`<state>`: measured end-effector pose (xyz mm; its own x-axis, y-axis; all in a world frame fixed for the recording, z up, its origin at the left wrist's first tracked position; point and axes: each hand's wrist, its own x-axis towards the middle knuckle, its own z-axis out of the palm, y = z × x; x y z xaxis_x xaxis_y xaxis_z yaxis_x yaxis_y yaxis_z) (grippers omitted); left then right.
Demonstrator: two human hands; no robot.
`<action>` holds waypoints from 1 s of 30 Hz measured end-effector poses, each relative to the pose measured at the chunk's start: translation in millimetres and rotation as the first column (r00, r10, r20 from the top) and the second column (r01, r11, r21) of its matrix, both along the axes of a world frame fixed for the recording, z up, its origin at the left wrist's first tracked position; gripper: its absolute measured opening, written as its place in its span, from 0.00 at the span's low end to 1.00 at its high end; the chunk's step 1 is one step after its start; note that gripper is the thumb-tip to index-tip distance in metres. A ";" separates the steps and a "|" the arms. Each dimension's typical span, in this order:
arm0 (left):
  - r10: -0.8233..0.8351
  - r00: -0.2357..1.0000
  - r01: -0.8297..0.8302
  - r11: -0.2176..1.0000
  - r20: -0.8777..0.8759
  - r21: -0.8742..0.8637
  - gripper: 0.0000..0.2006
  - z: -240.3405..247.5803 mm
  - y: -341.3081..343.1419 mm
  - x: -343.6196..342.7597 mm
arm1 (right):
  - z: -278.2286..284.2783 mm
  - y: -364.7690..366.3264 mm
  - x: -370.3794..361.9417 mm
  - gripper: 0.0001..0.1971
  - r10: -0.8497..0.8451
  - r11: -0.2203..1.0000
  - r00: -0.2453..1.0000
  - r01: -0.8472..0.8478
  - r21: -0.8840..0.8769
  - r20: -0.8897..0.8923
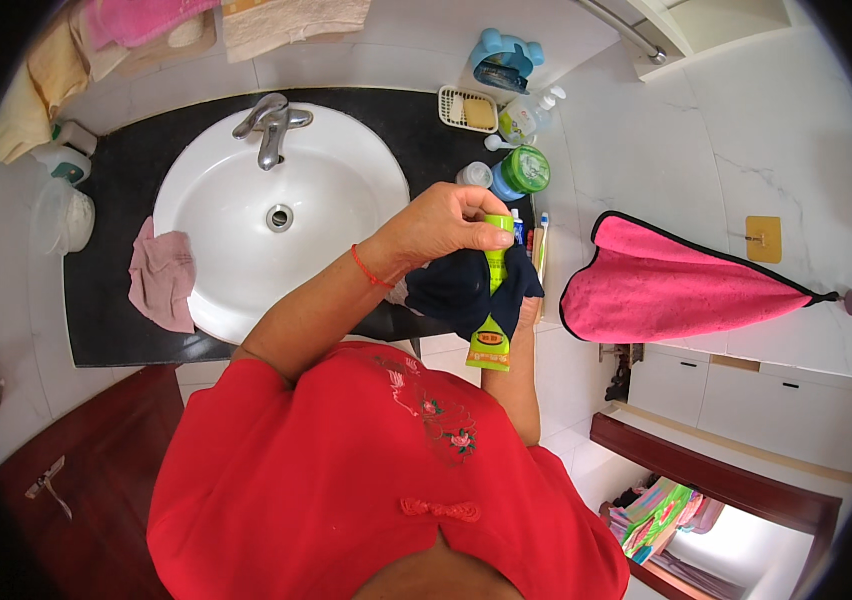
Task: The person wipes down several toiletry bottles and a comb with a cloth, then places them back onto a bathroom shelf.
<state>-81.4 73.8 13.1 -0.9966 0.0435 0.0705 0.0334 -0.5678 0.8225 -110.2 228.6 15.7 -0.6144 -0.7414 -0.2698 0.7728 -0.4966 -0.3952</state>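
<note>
My left hand (451, 222), with a red cord at its wrist, grips the upper end of a green squeeze tube (489, 345) between thumb and fingers. The tube stands roughly upright, with its flat end down. Dark navy cloth (446, 292) is bunched around and behind the tube's middle, covering part of it. My right hand (527, 312) is behind the cloth at its right side and holds it up; most of its fingers are hidden by the cloth. Both hands are over the right front part of the black counter.
A white sink (231, 230) with a chrome faucet (271, 128) is set in the black counter (111, 270). A pink cloth (161, 275) lies on its left rim. Jars, including a green-lidded one (526, 169), and a soap dish (467, 109) stand right. A pink towel (656, 285) hangs on the wall.
</note>
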 end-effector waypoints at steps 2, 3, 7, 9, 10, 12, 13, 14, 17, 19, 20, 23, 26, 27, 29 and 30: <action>-0.003 0.997 0.001 1.000 0.078 0.017 0.15 7.1 -3.5 2.3 | -0.4 -3.4 2.8 0.18 -0.019 1.000 0.996 0.020 0.014 -0.086; -0.004 0.993 0.001 1.000 0.117 0.025 0.15 9.7 -4.6 3.0 | -0.5 -3.8 3.1 0.19 -0.027 0.999 0.991 0.030 0.020 -0.129; 0.029 0.995 -0.034 0.998 0.094 0.044 0.15 6.7 -0.8 3.6 | -19.0 6.9 2.7 0.23 -0.066 0.997 0.962 0.057 -0.042 -0.265; 0.052 0.995 -0.056 0.998 0.090 0.042 0.14 6.0 -0.7 4.5 | -14.9 7.7 7.2 0.25 -0.080 0.996 0.920 0.056 -0.072 -0.385; 0.052 0.994 -0.056 0.998 0.098 0.033 0.14 5.2 -0.3 4.3 | -13.2 9.4 8.3 0.25 -0.047 0.998 0.930 0.055 0.012 -0.365; 0.053 0.992 -0.056 0.998 0.115 0.016 0.14 4.2 0.6 3.7 | -10.1 13.6 9.0 0.27 0.014 0.983 0.948 0.046 0.180 -0.318; 0.056 0.993 -0.058 0.998 0.106 0.016 0.14 4.4 1.2 3.7 | -12.0 15.8 10.1 0.27 0.017 0.989 0.951 0.029 0.143 -0.309; 0.060 0.993 -0.061 0.998 0.098 0.015 0.14 5.0 1.6 3.7 | -15.8 18.5 10.8 0.28 0.020 0.994 0.954 0.012 0.106 -0.300; 0.055 0.993 -0.057 0.998 0.100 0.012 0.14 9.3 0.2 4.2 | -14.5 15.9 13.4 0.29 0.037 0.990 0.942 0.011 0.140 -0.334; 0.064 0.990 -0.062 0.998 0.129 -0.022 0.14 16.8 -4.0 5.9 | -10.5 12.9 13.1 0.29 0.050 0.980 0.928 0.025 0.196 -0.369; 0.078 0.985 -0.070 0.996 0.152 -0.055 0.14 22.2 -7.1 7.1 | -10.0 13.4 13.6 0.29 0.067 0.980 0.933 0.004 0.197 -0.354; 0.183 0.973 -0.177 0.983 0.144 -0.054 0.14 18.4 -16.1 8.0 | -4.1 12.8 9.3 0.29 0.221 0.971 0.950 -0.194 0.139 -0.219; 0.351 0.929 -0.347 0.937 0.115 -0.046 0.14 14.7 -24.2 4.4 | 3.9 10.3 7.4 0.29 0.428 0.904 0.903 -0.426 0.034 -0.048; 0.398 0.909 -0.393 0.917 0.125 -0.064 0.14 16.9 -27.6 4.1 | 5.0 11.3 9.7 0.29 0.427 0.904 0.903 -0.425 0.045 -0.048; 0.461 0.875 -0.454 0.888 0.146 -0.078 0.13 20.9 -31.3 4.1 | 1.3 11.5 11.9 0.28 0.347 0.935 0.929 -0.333 0.122 -0.127; 0.476 0.865 -0.470 0.880 0.158 -0.075 0.13 23.4 -31.1 4.7 | -1.7 10.6 12.5 0.26 0.293 0.948 0.937 -0.260 0.180 -0.188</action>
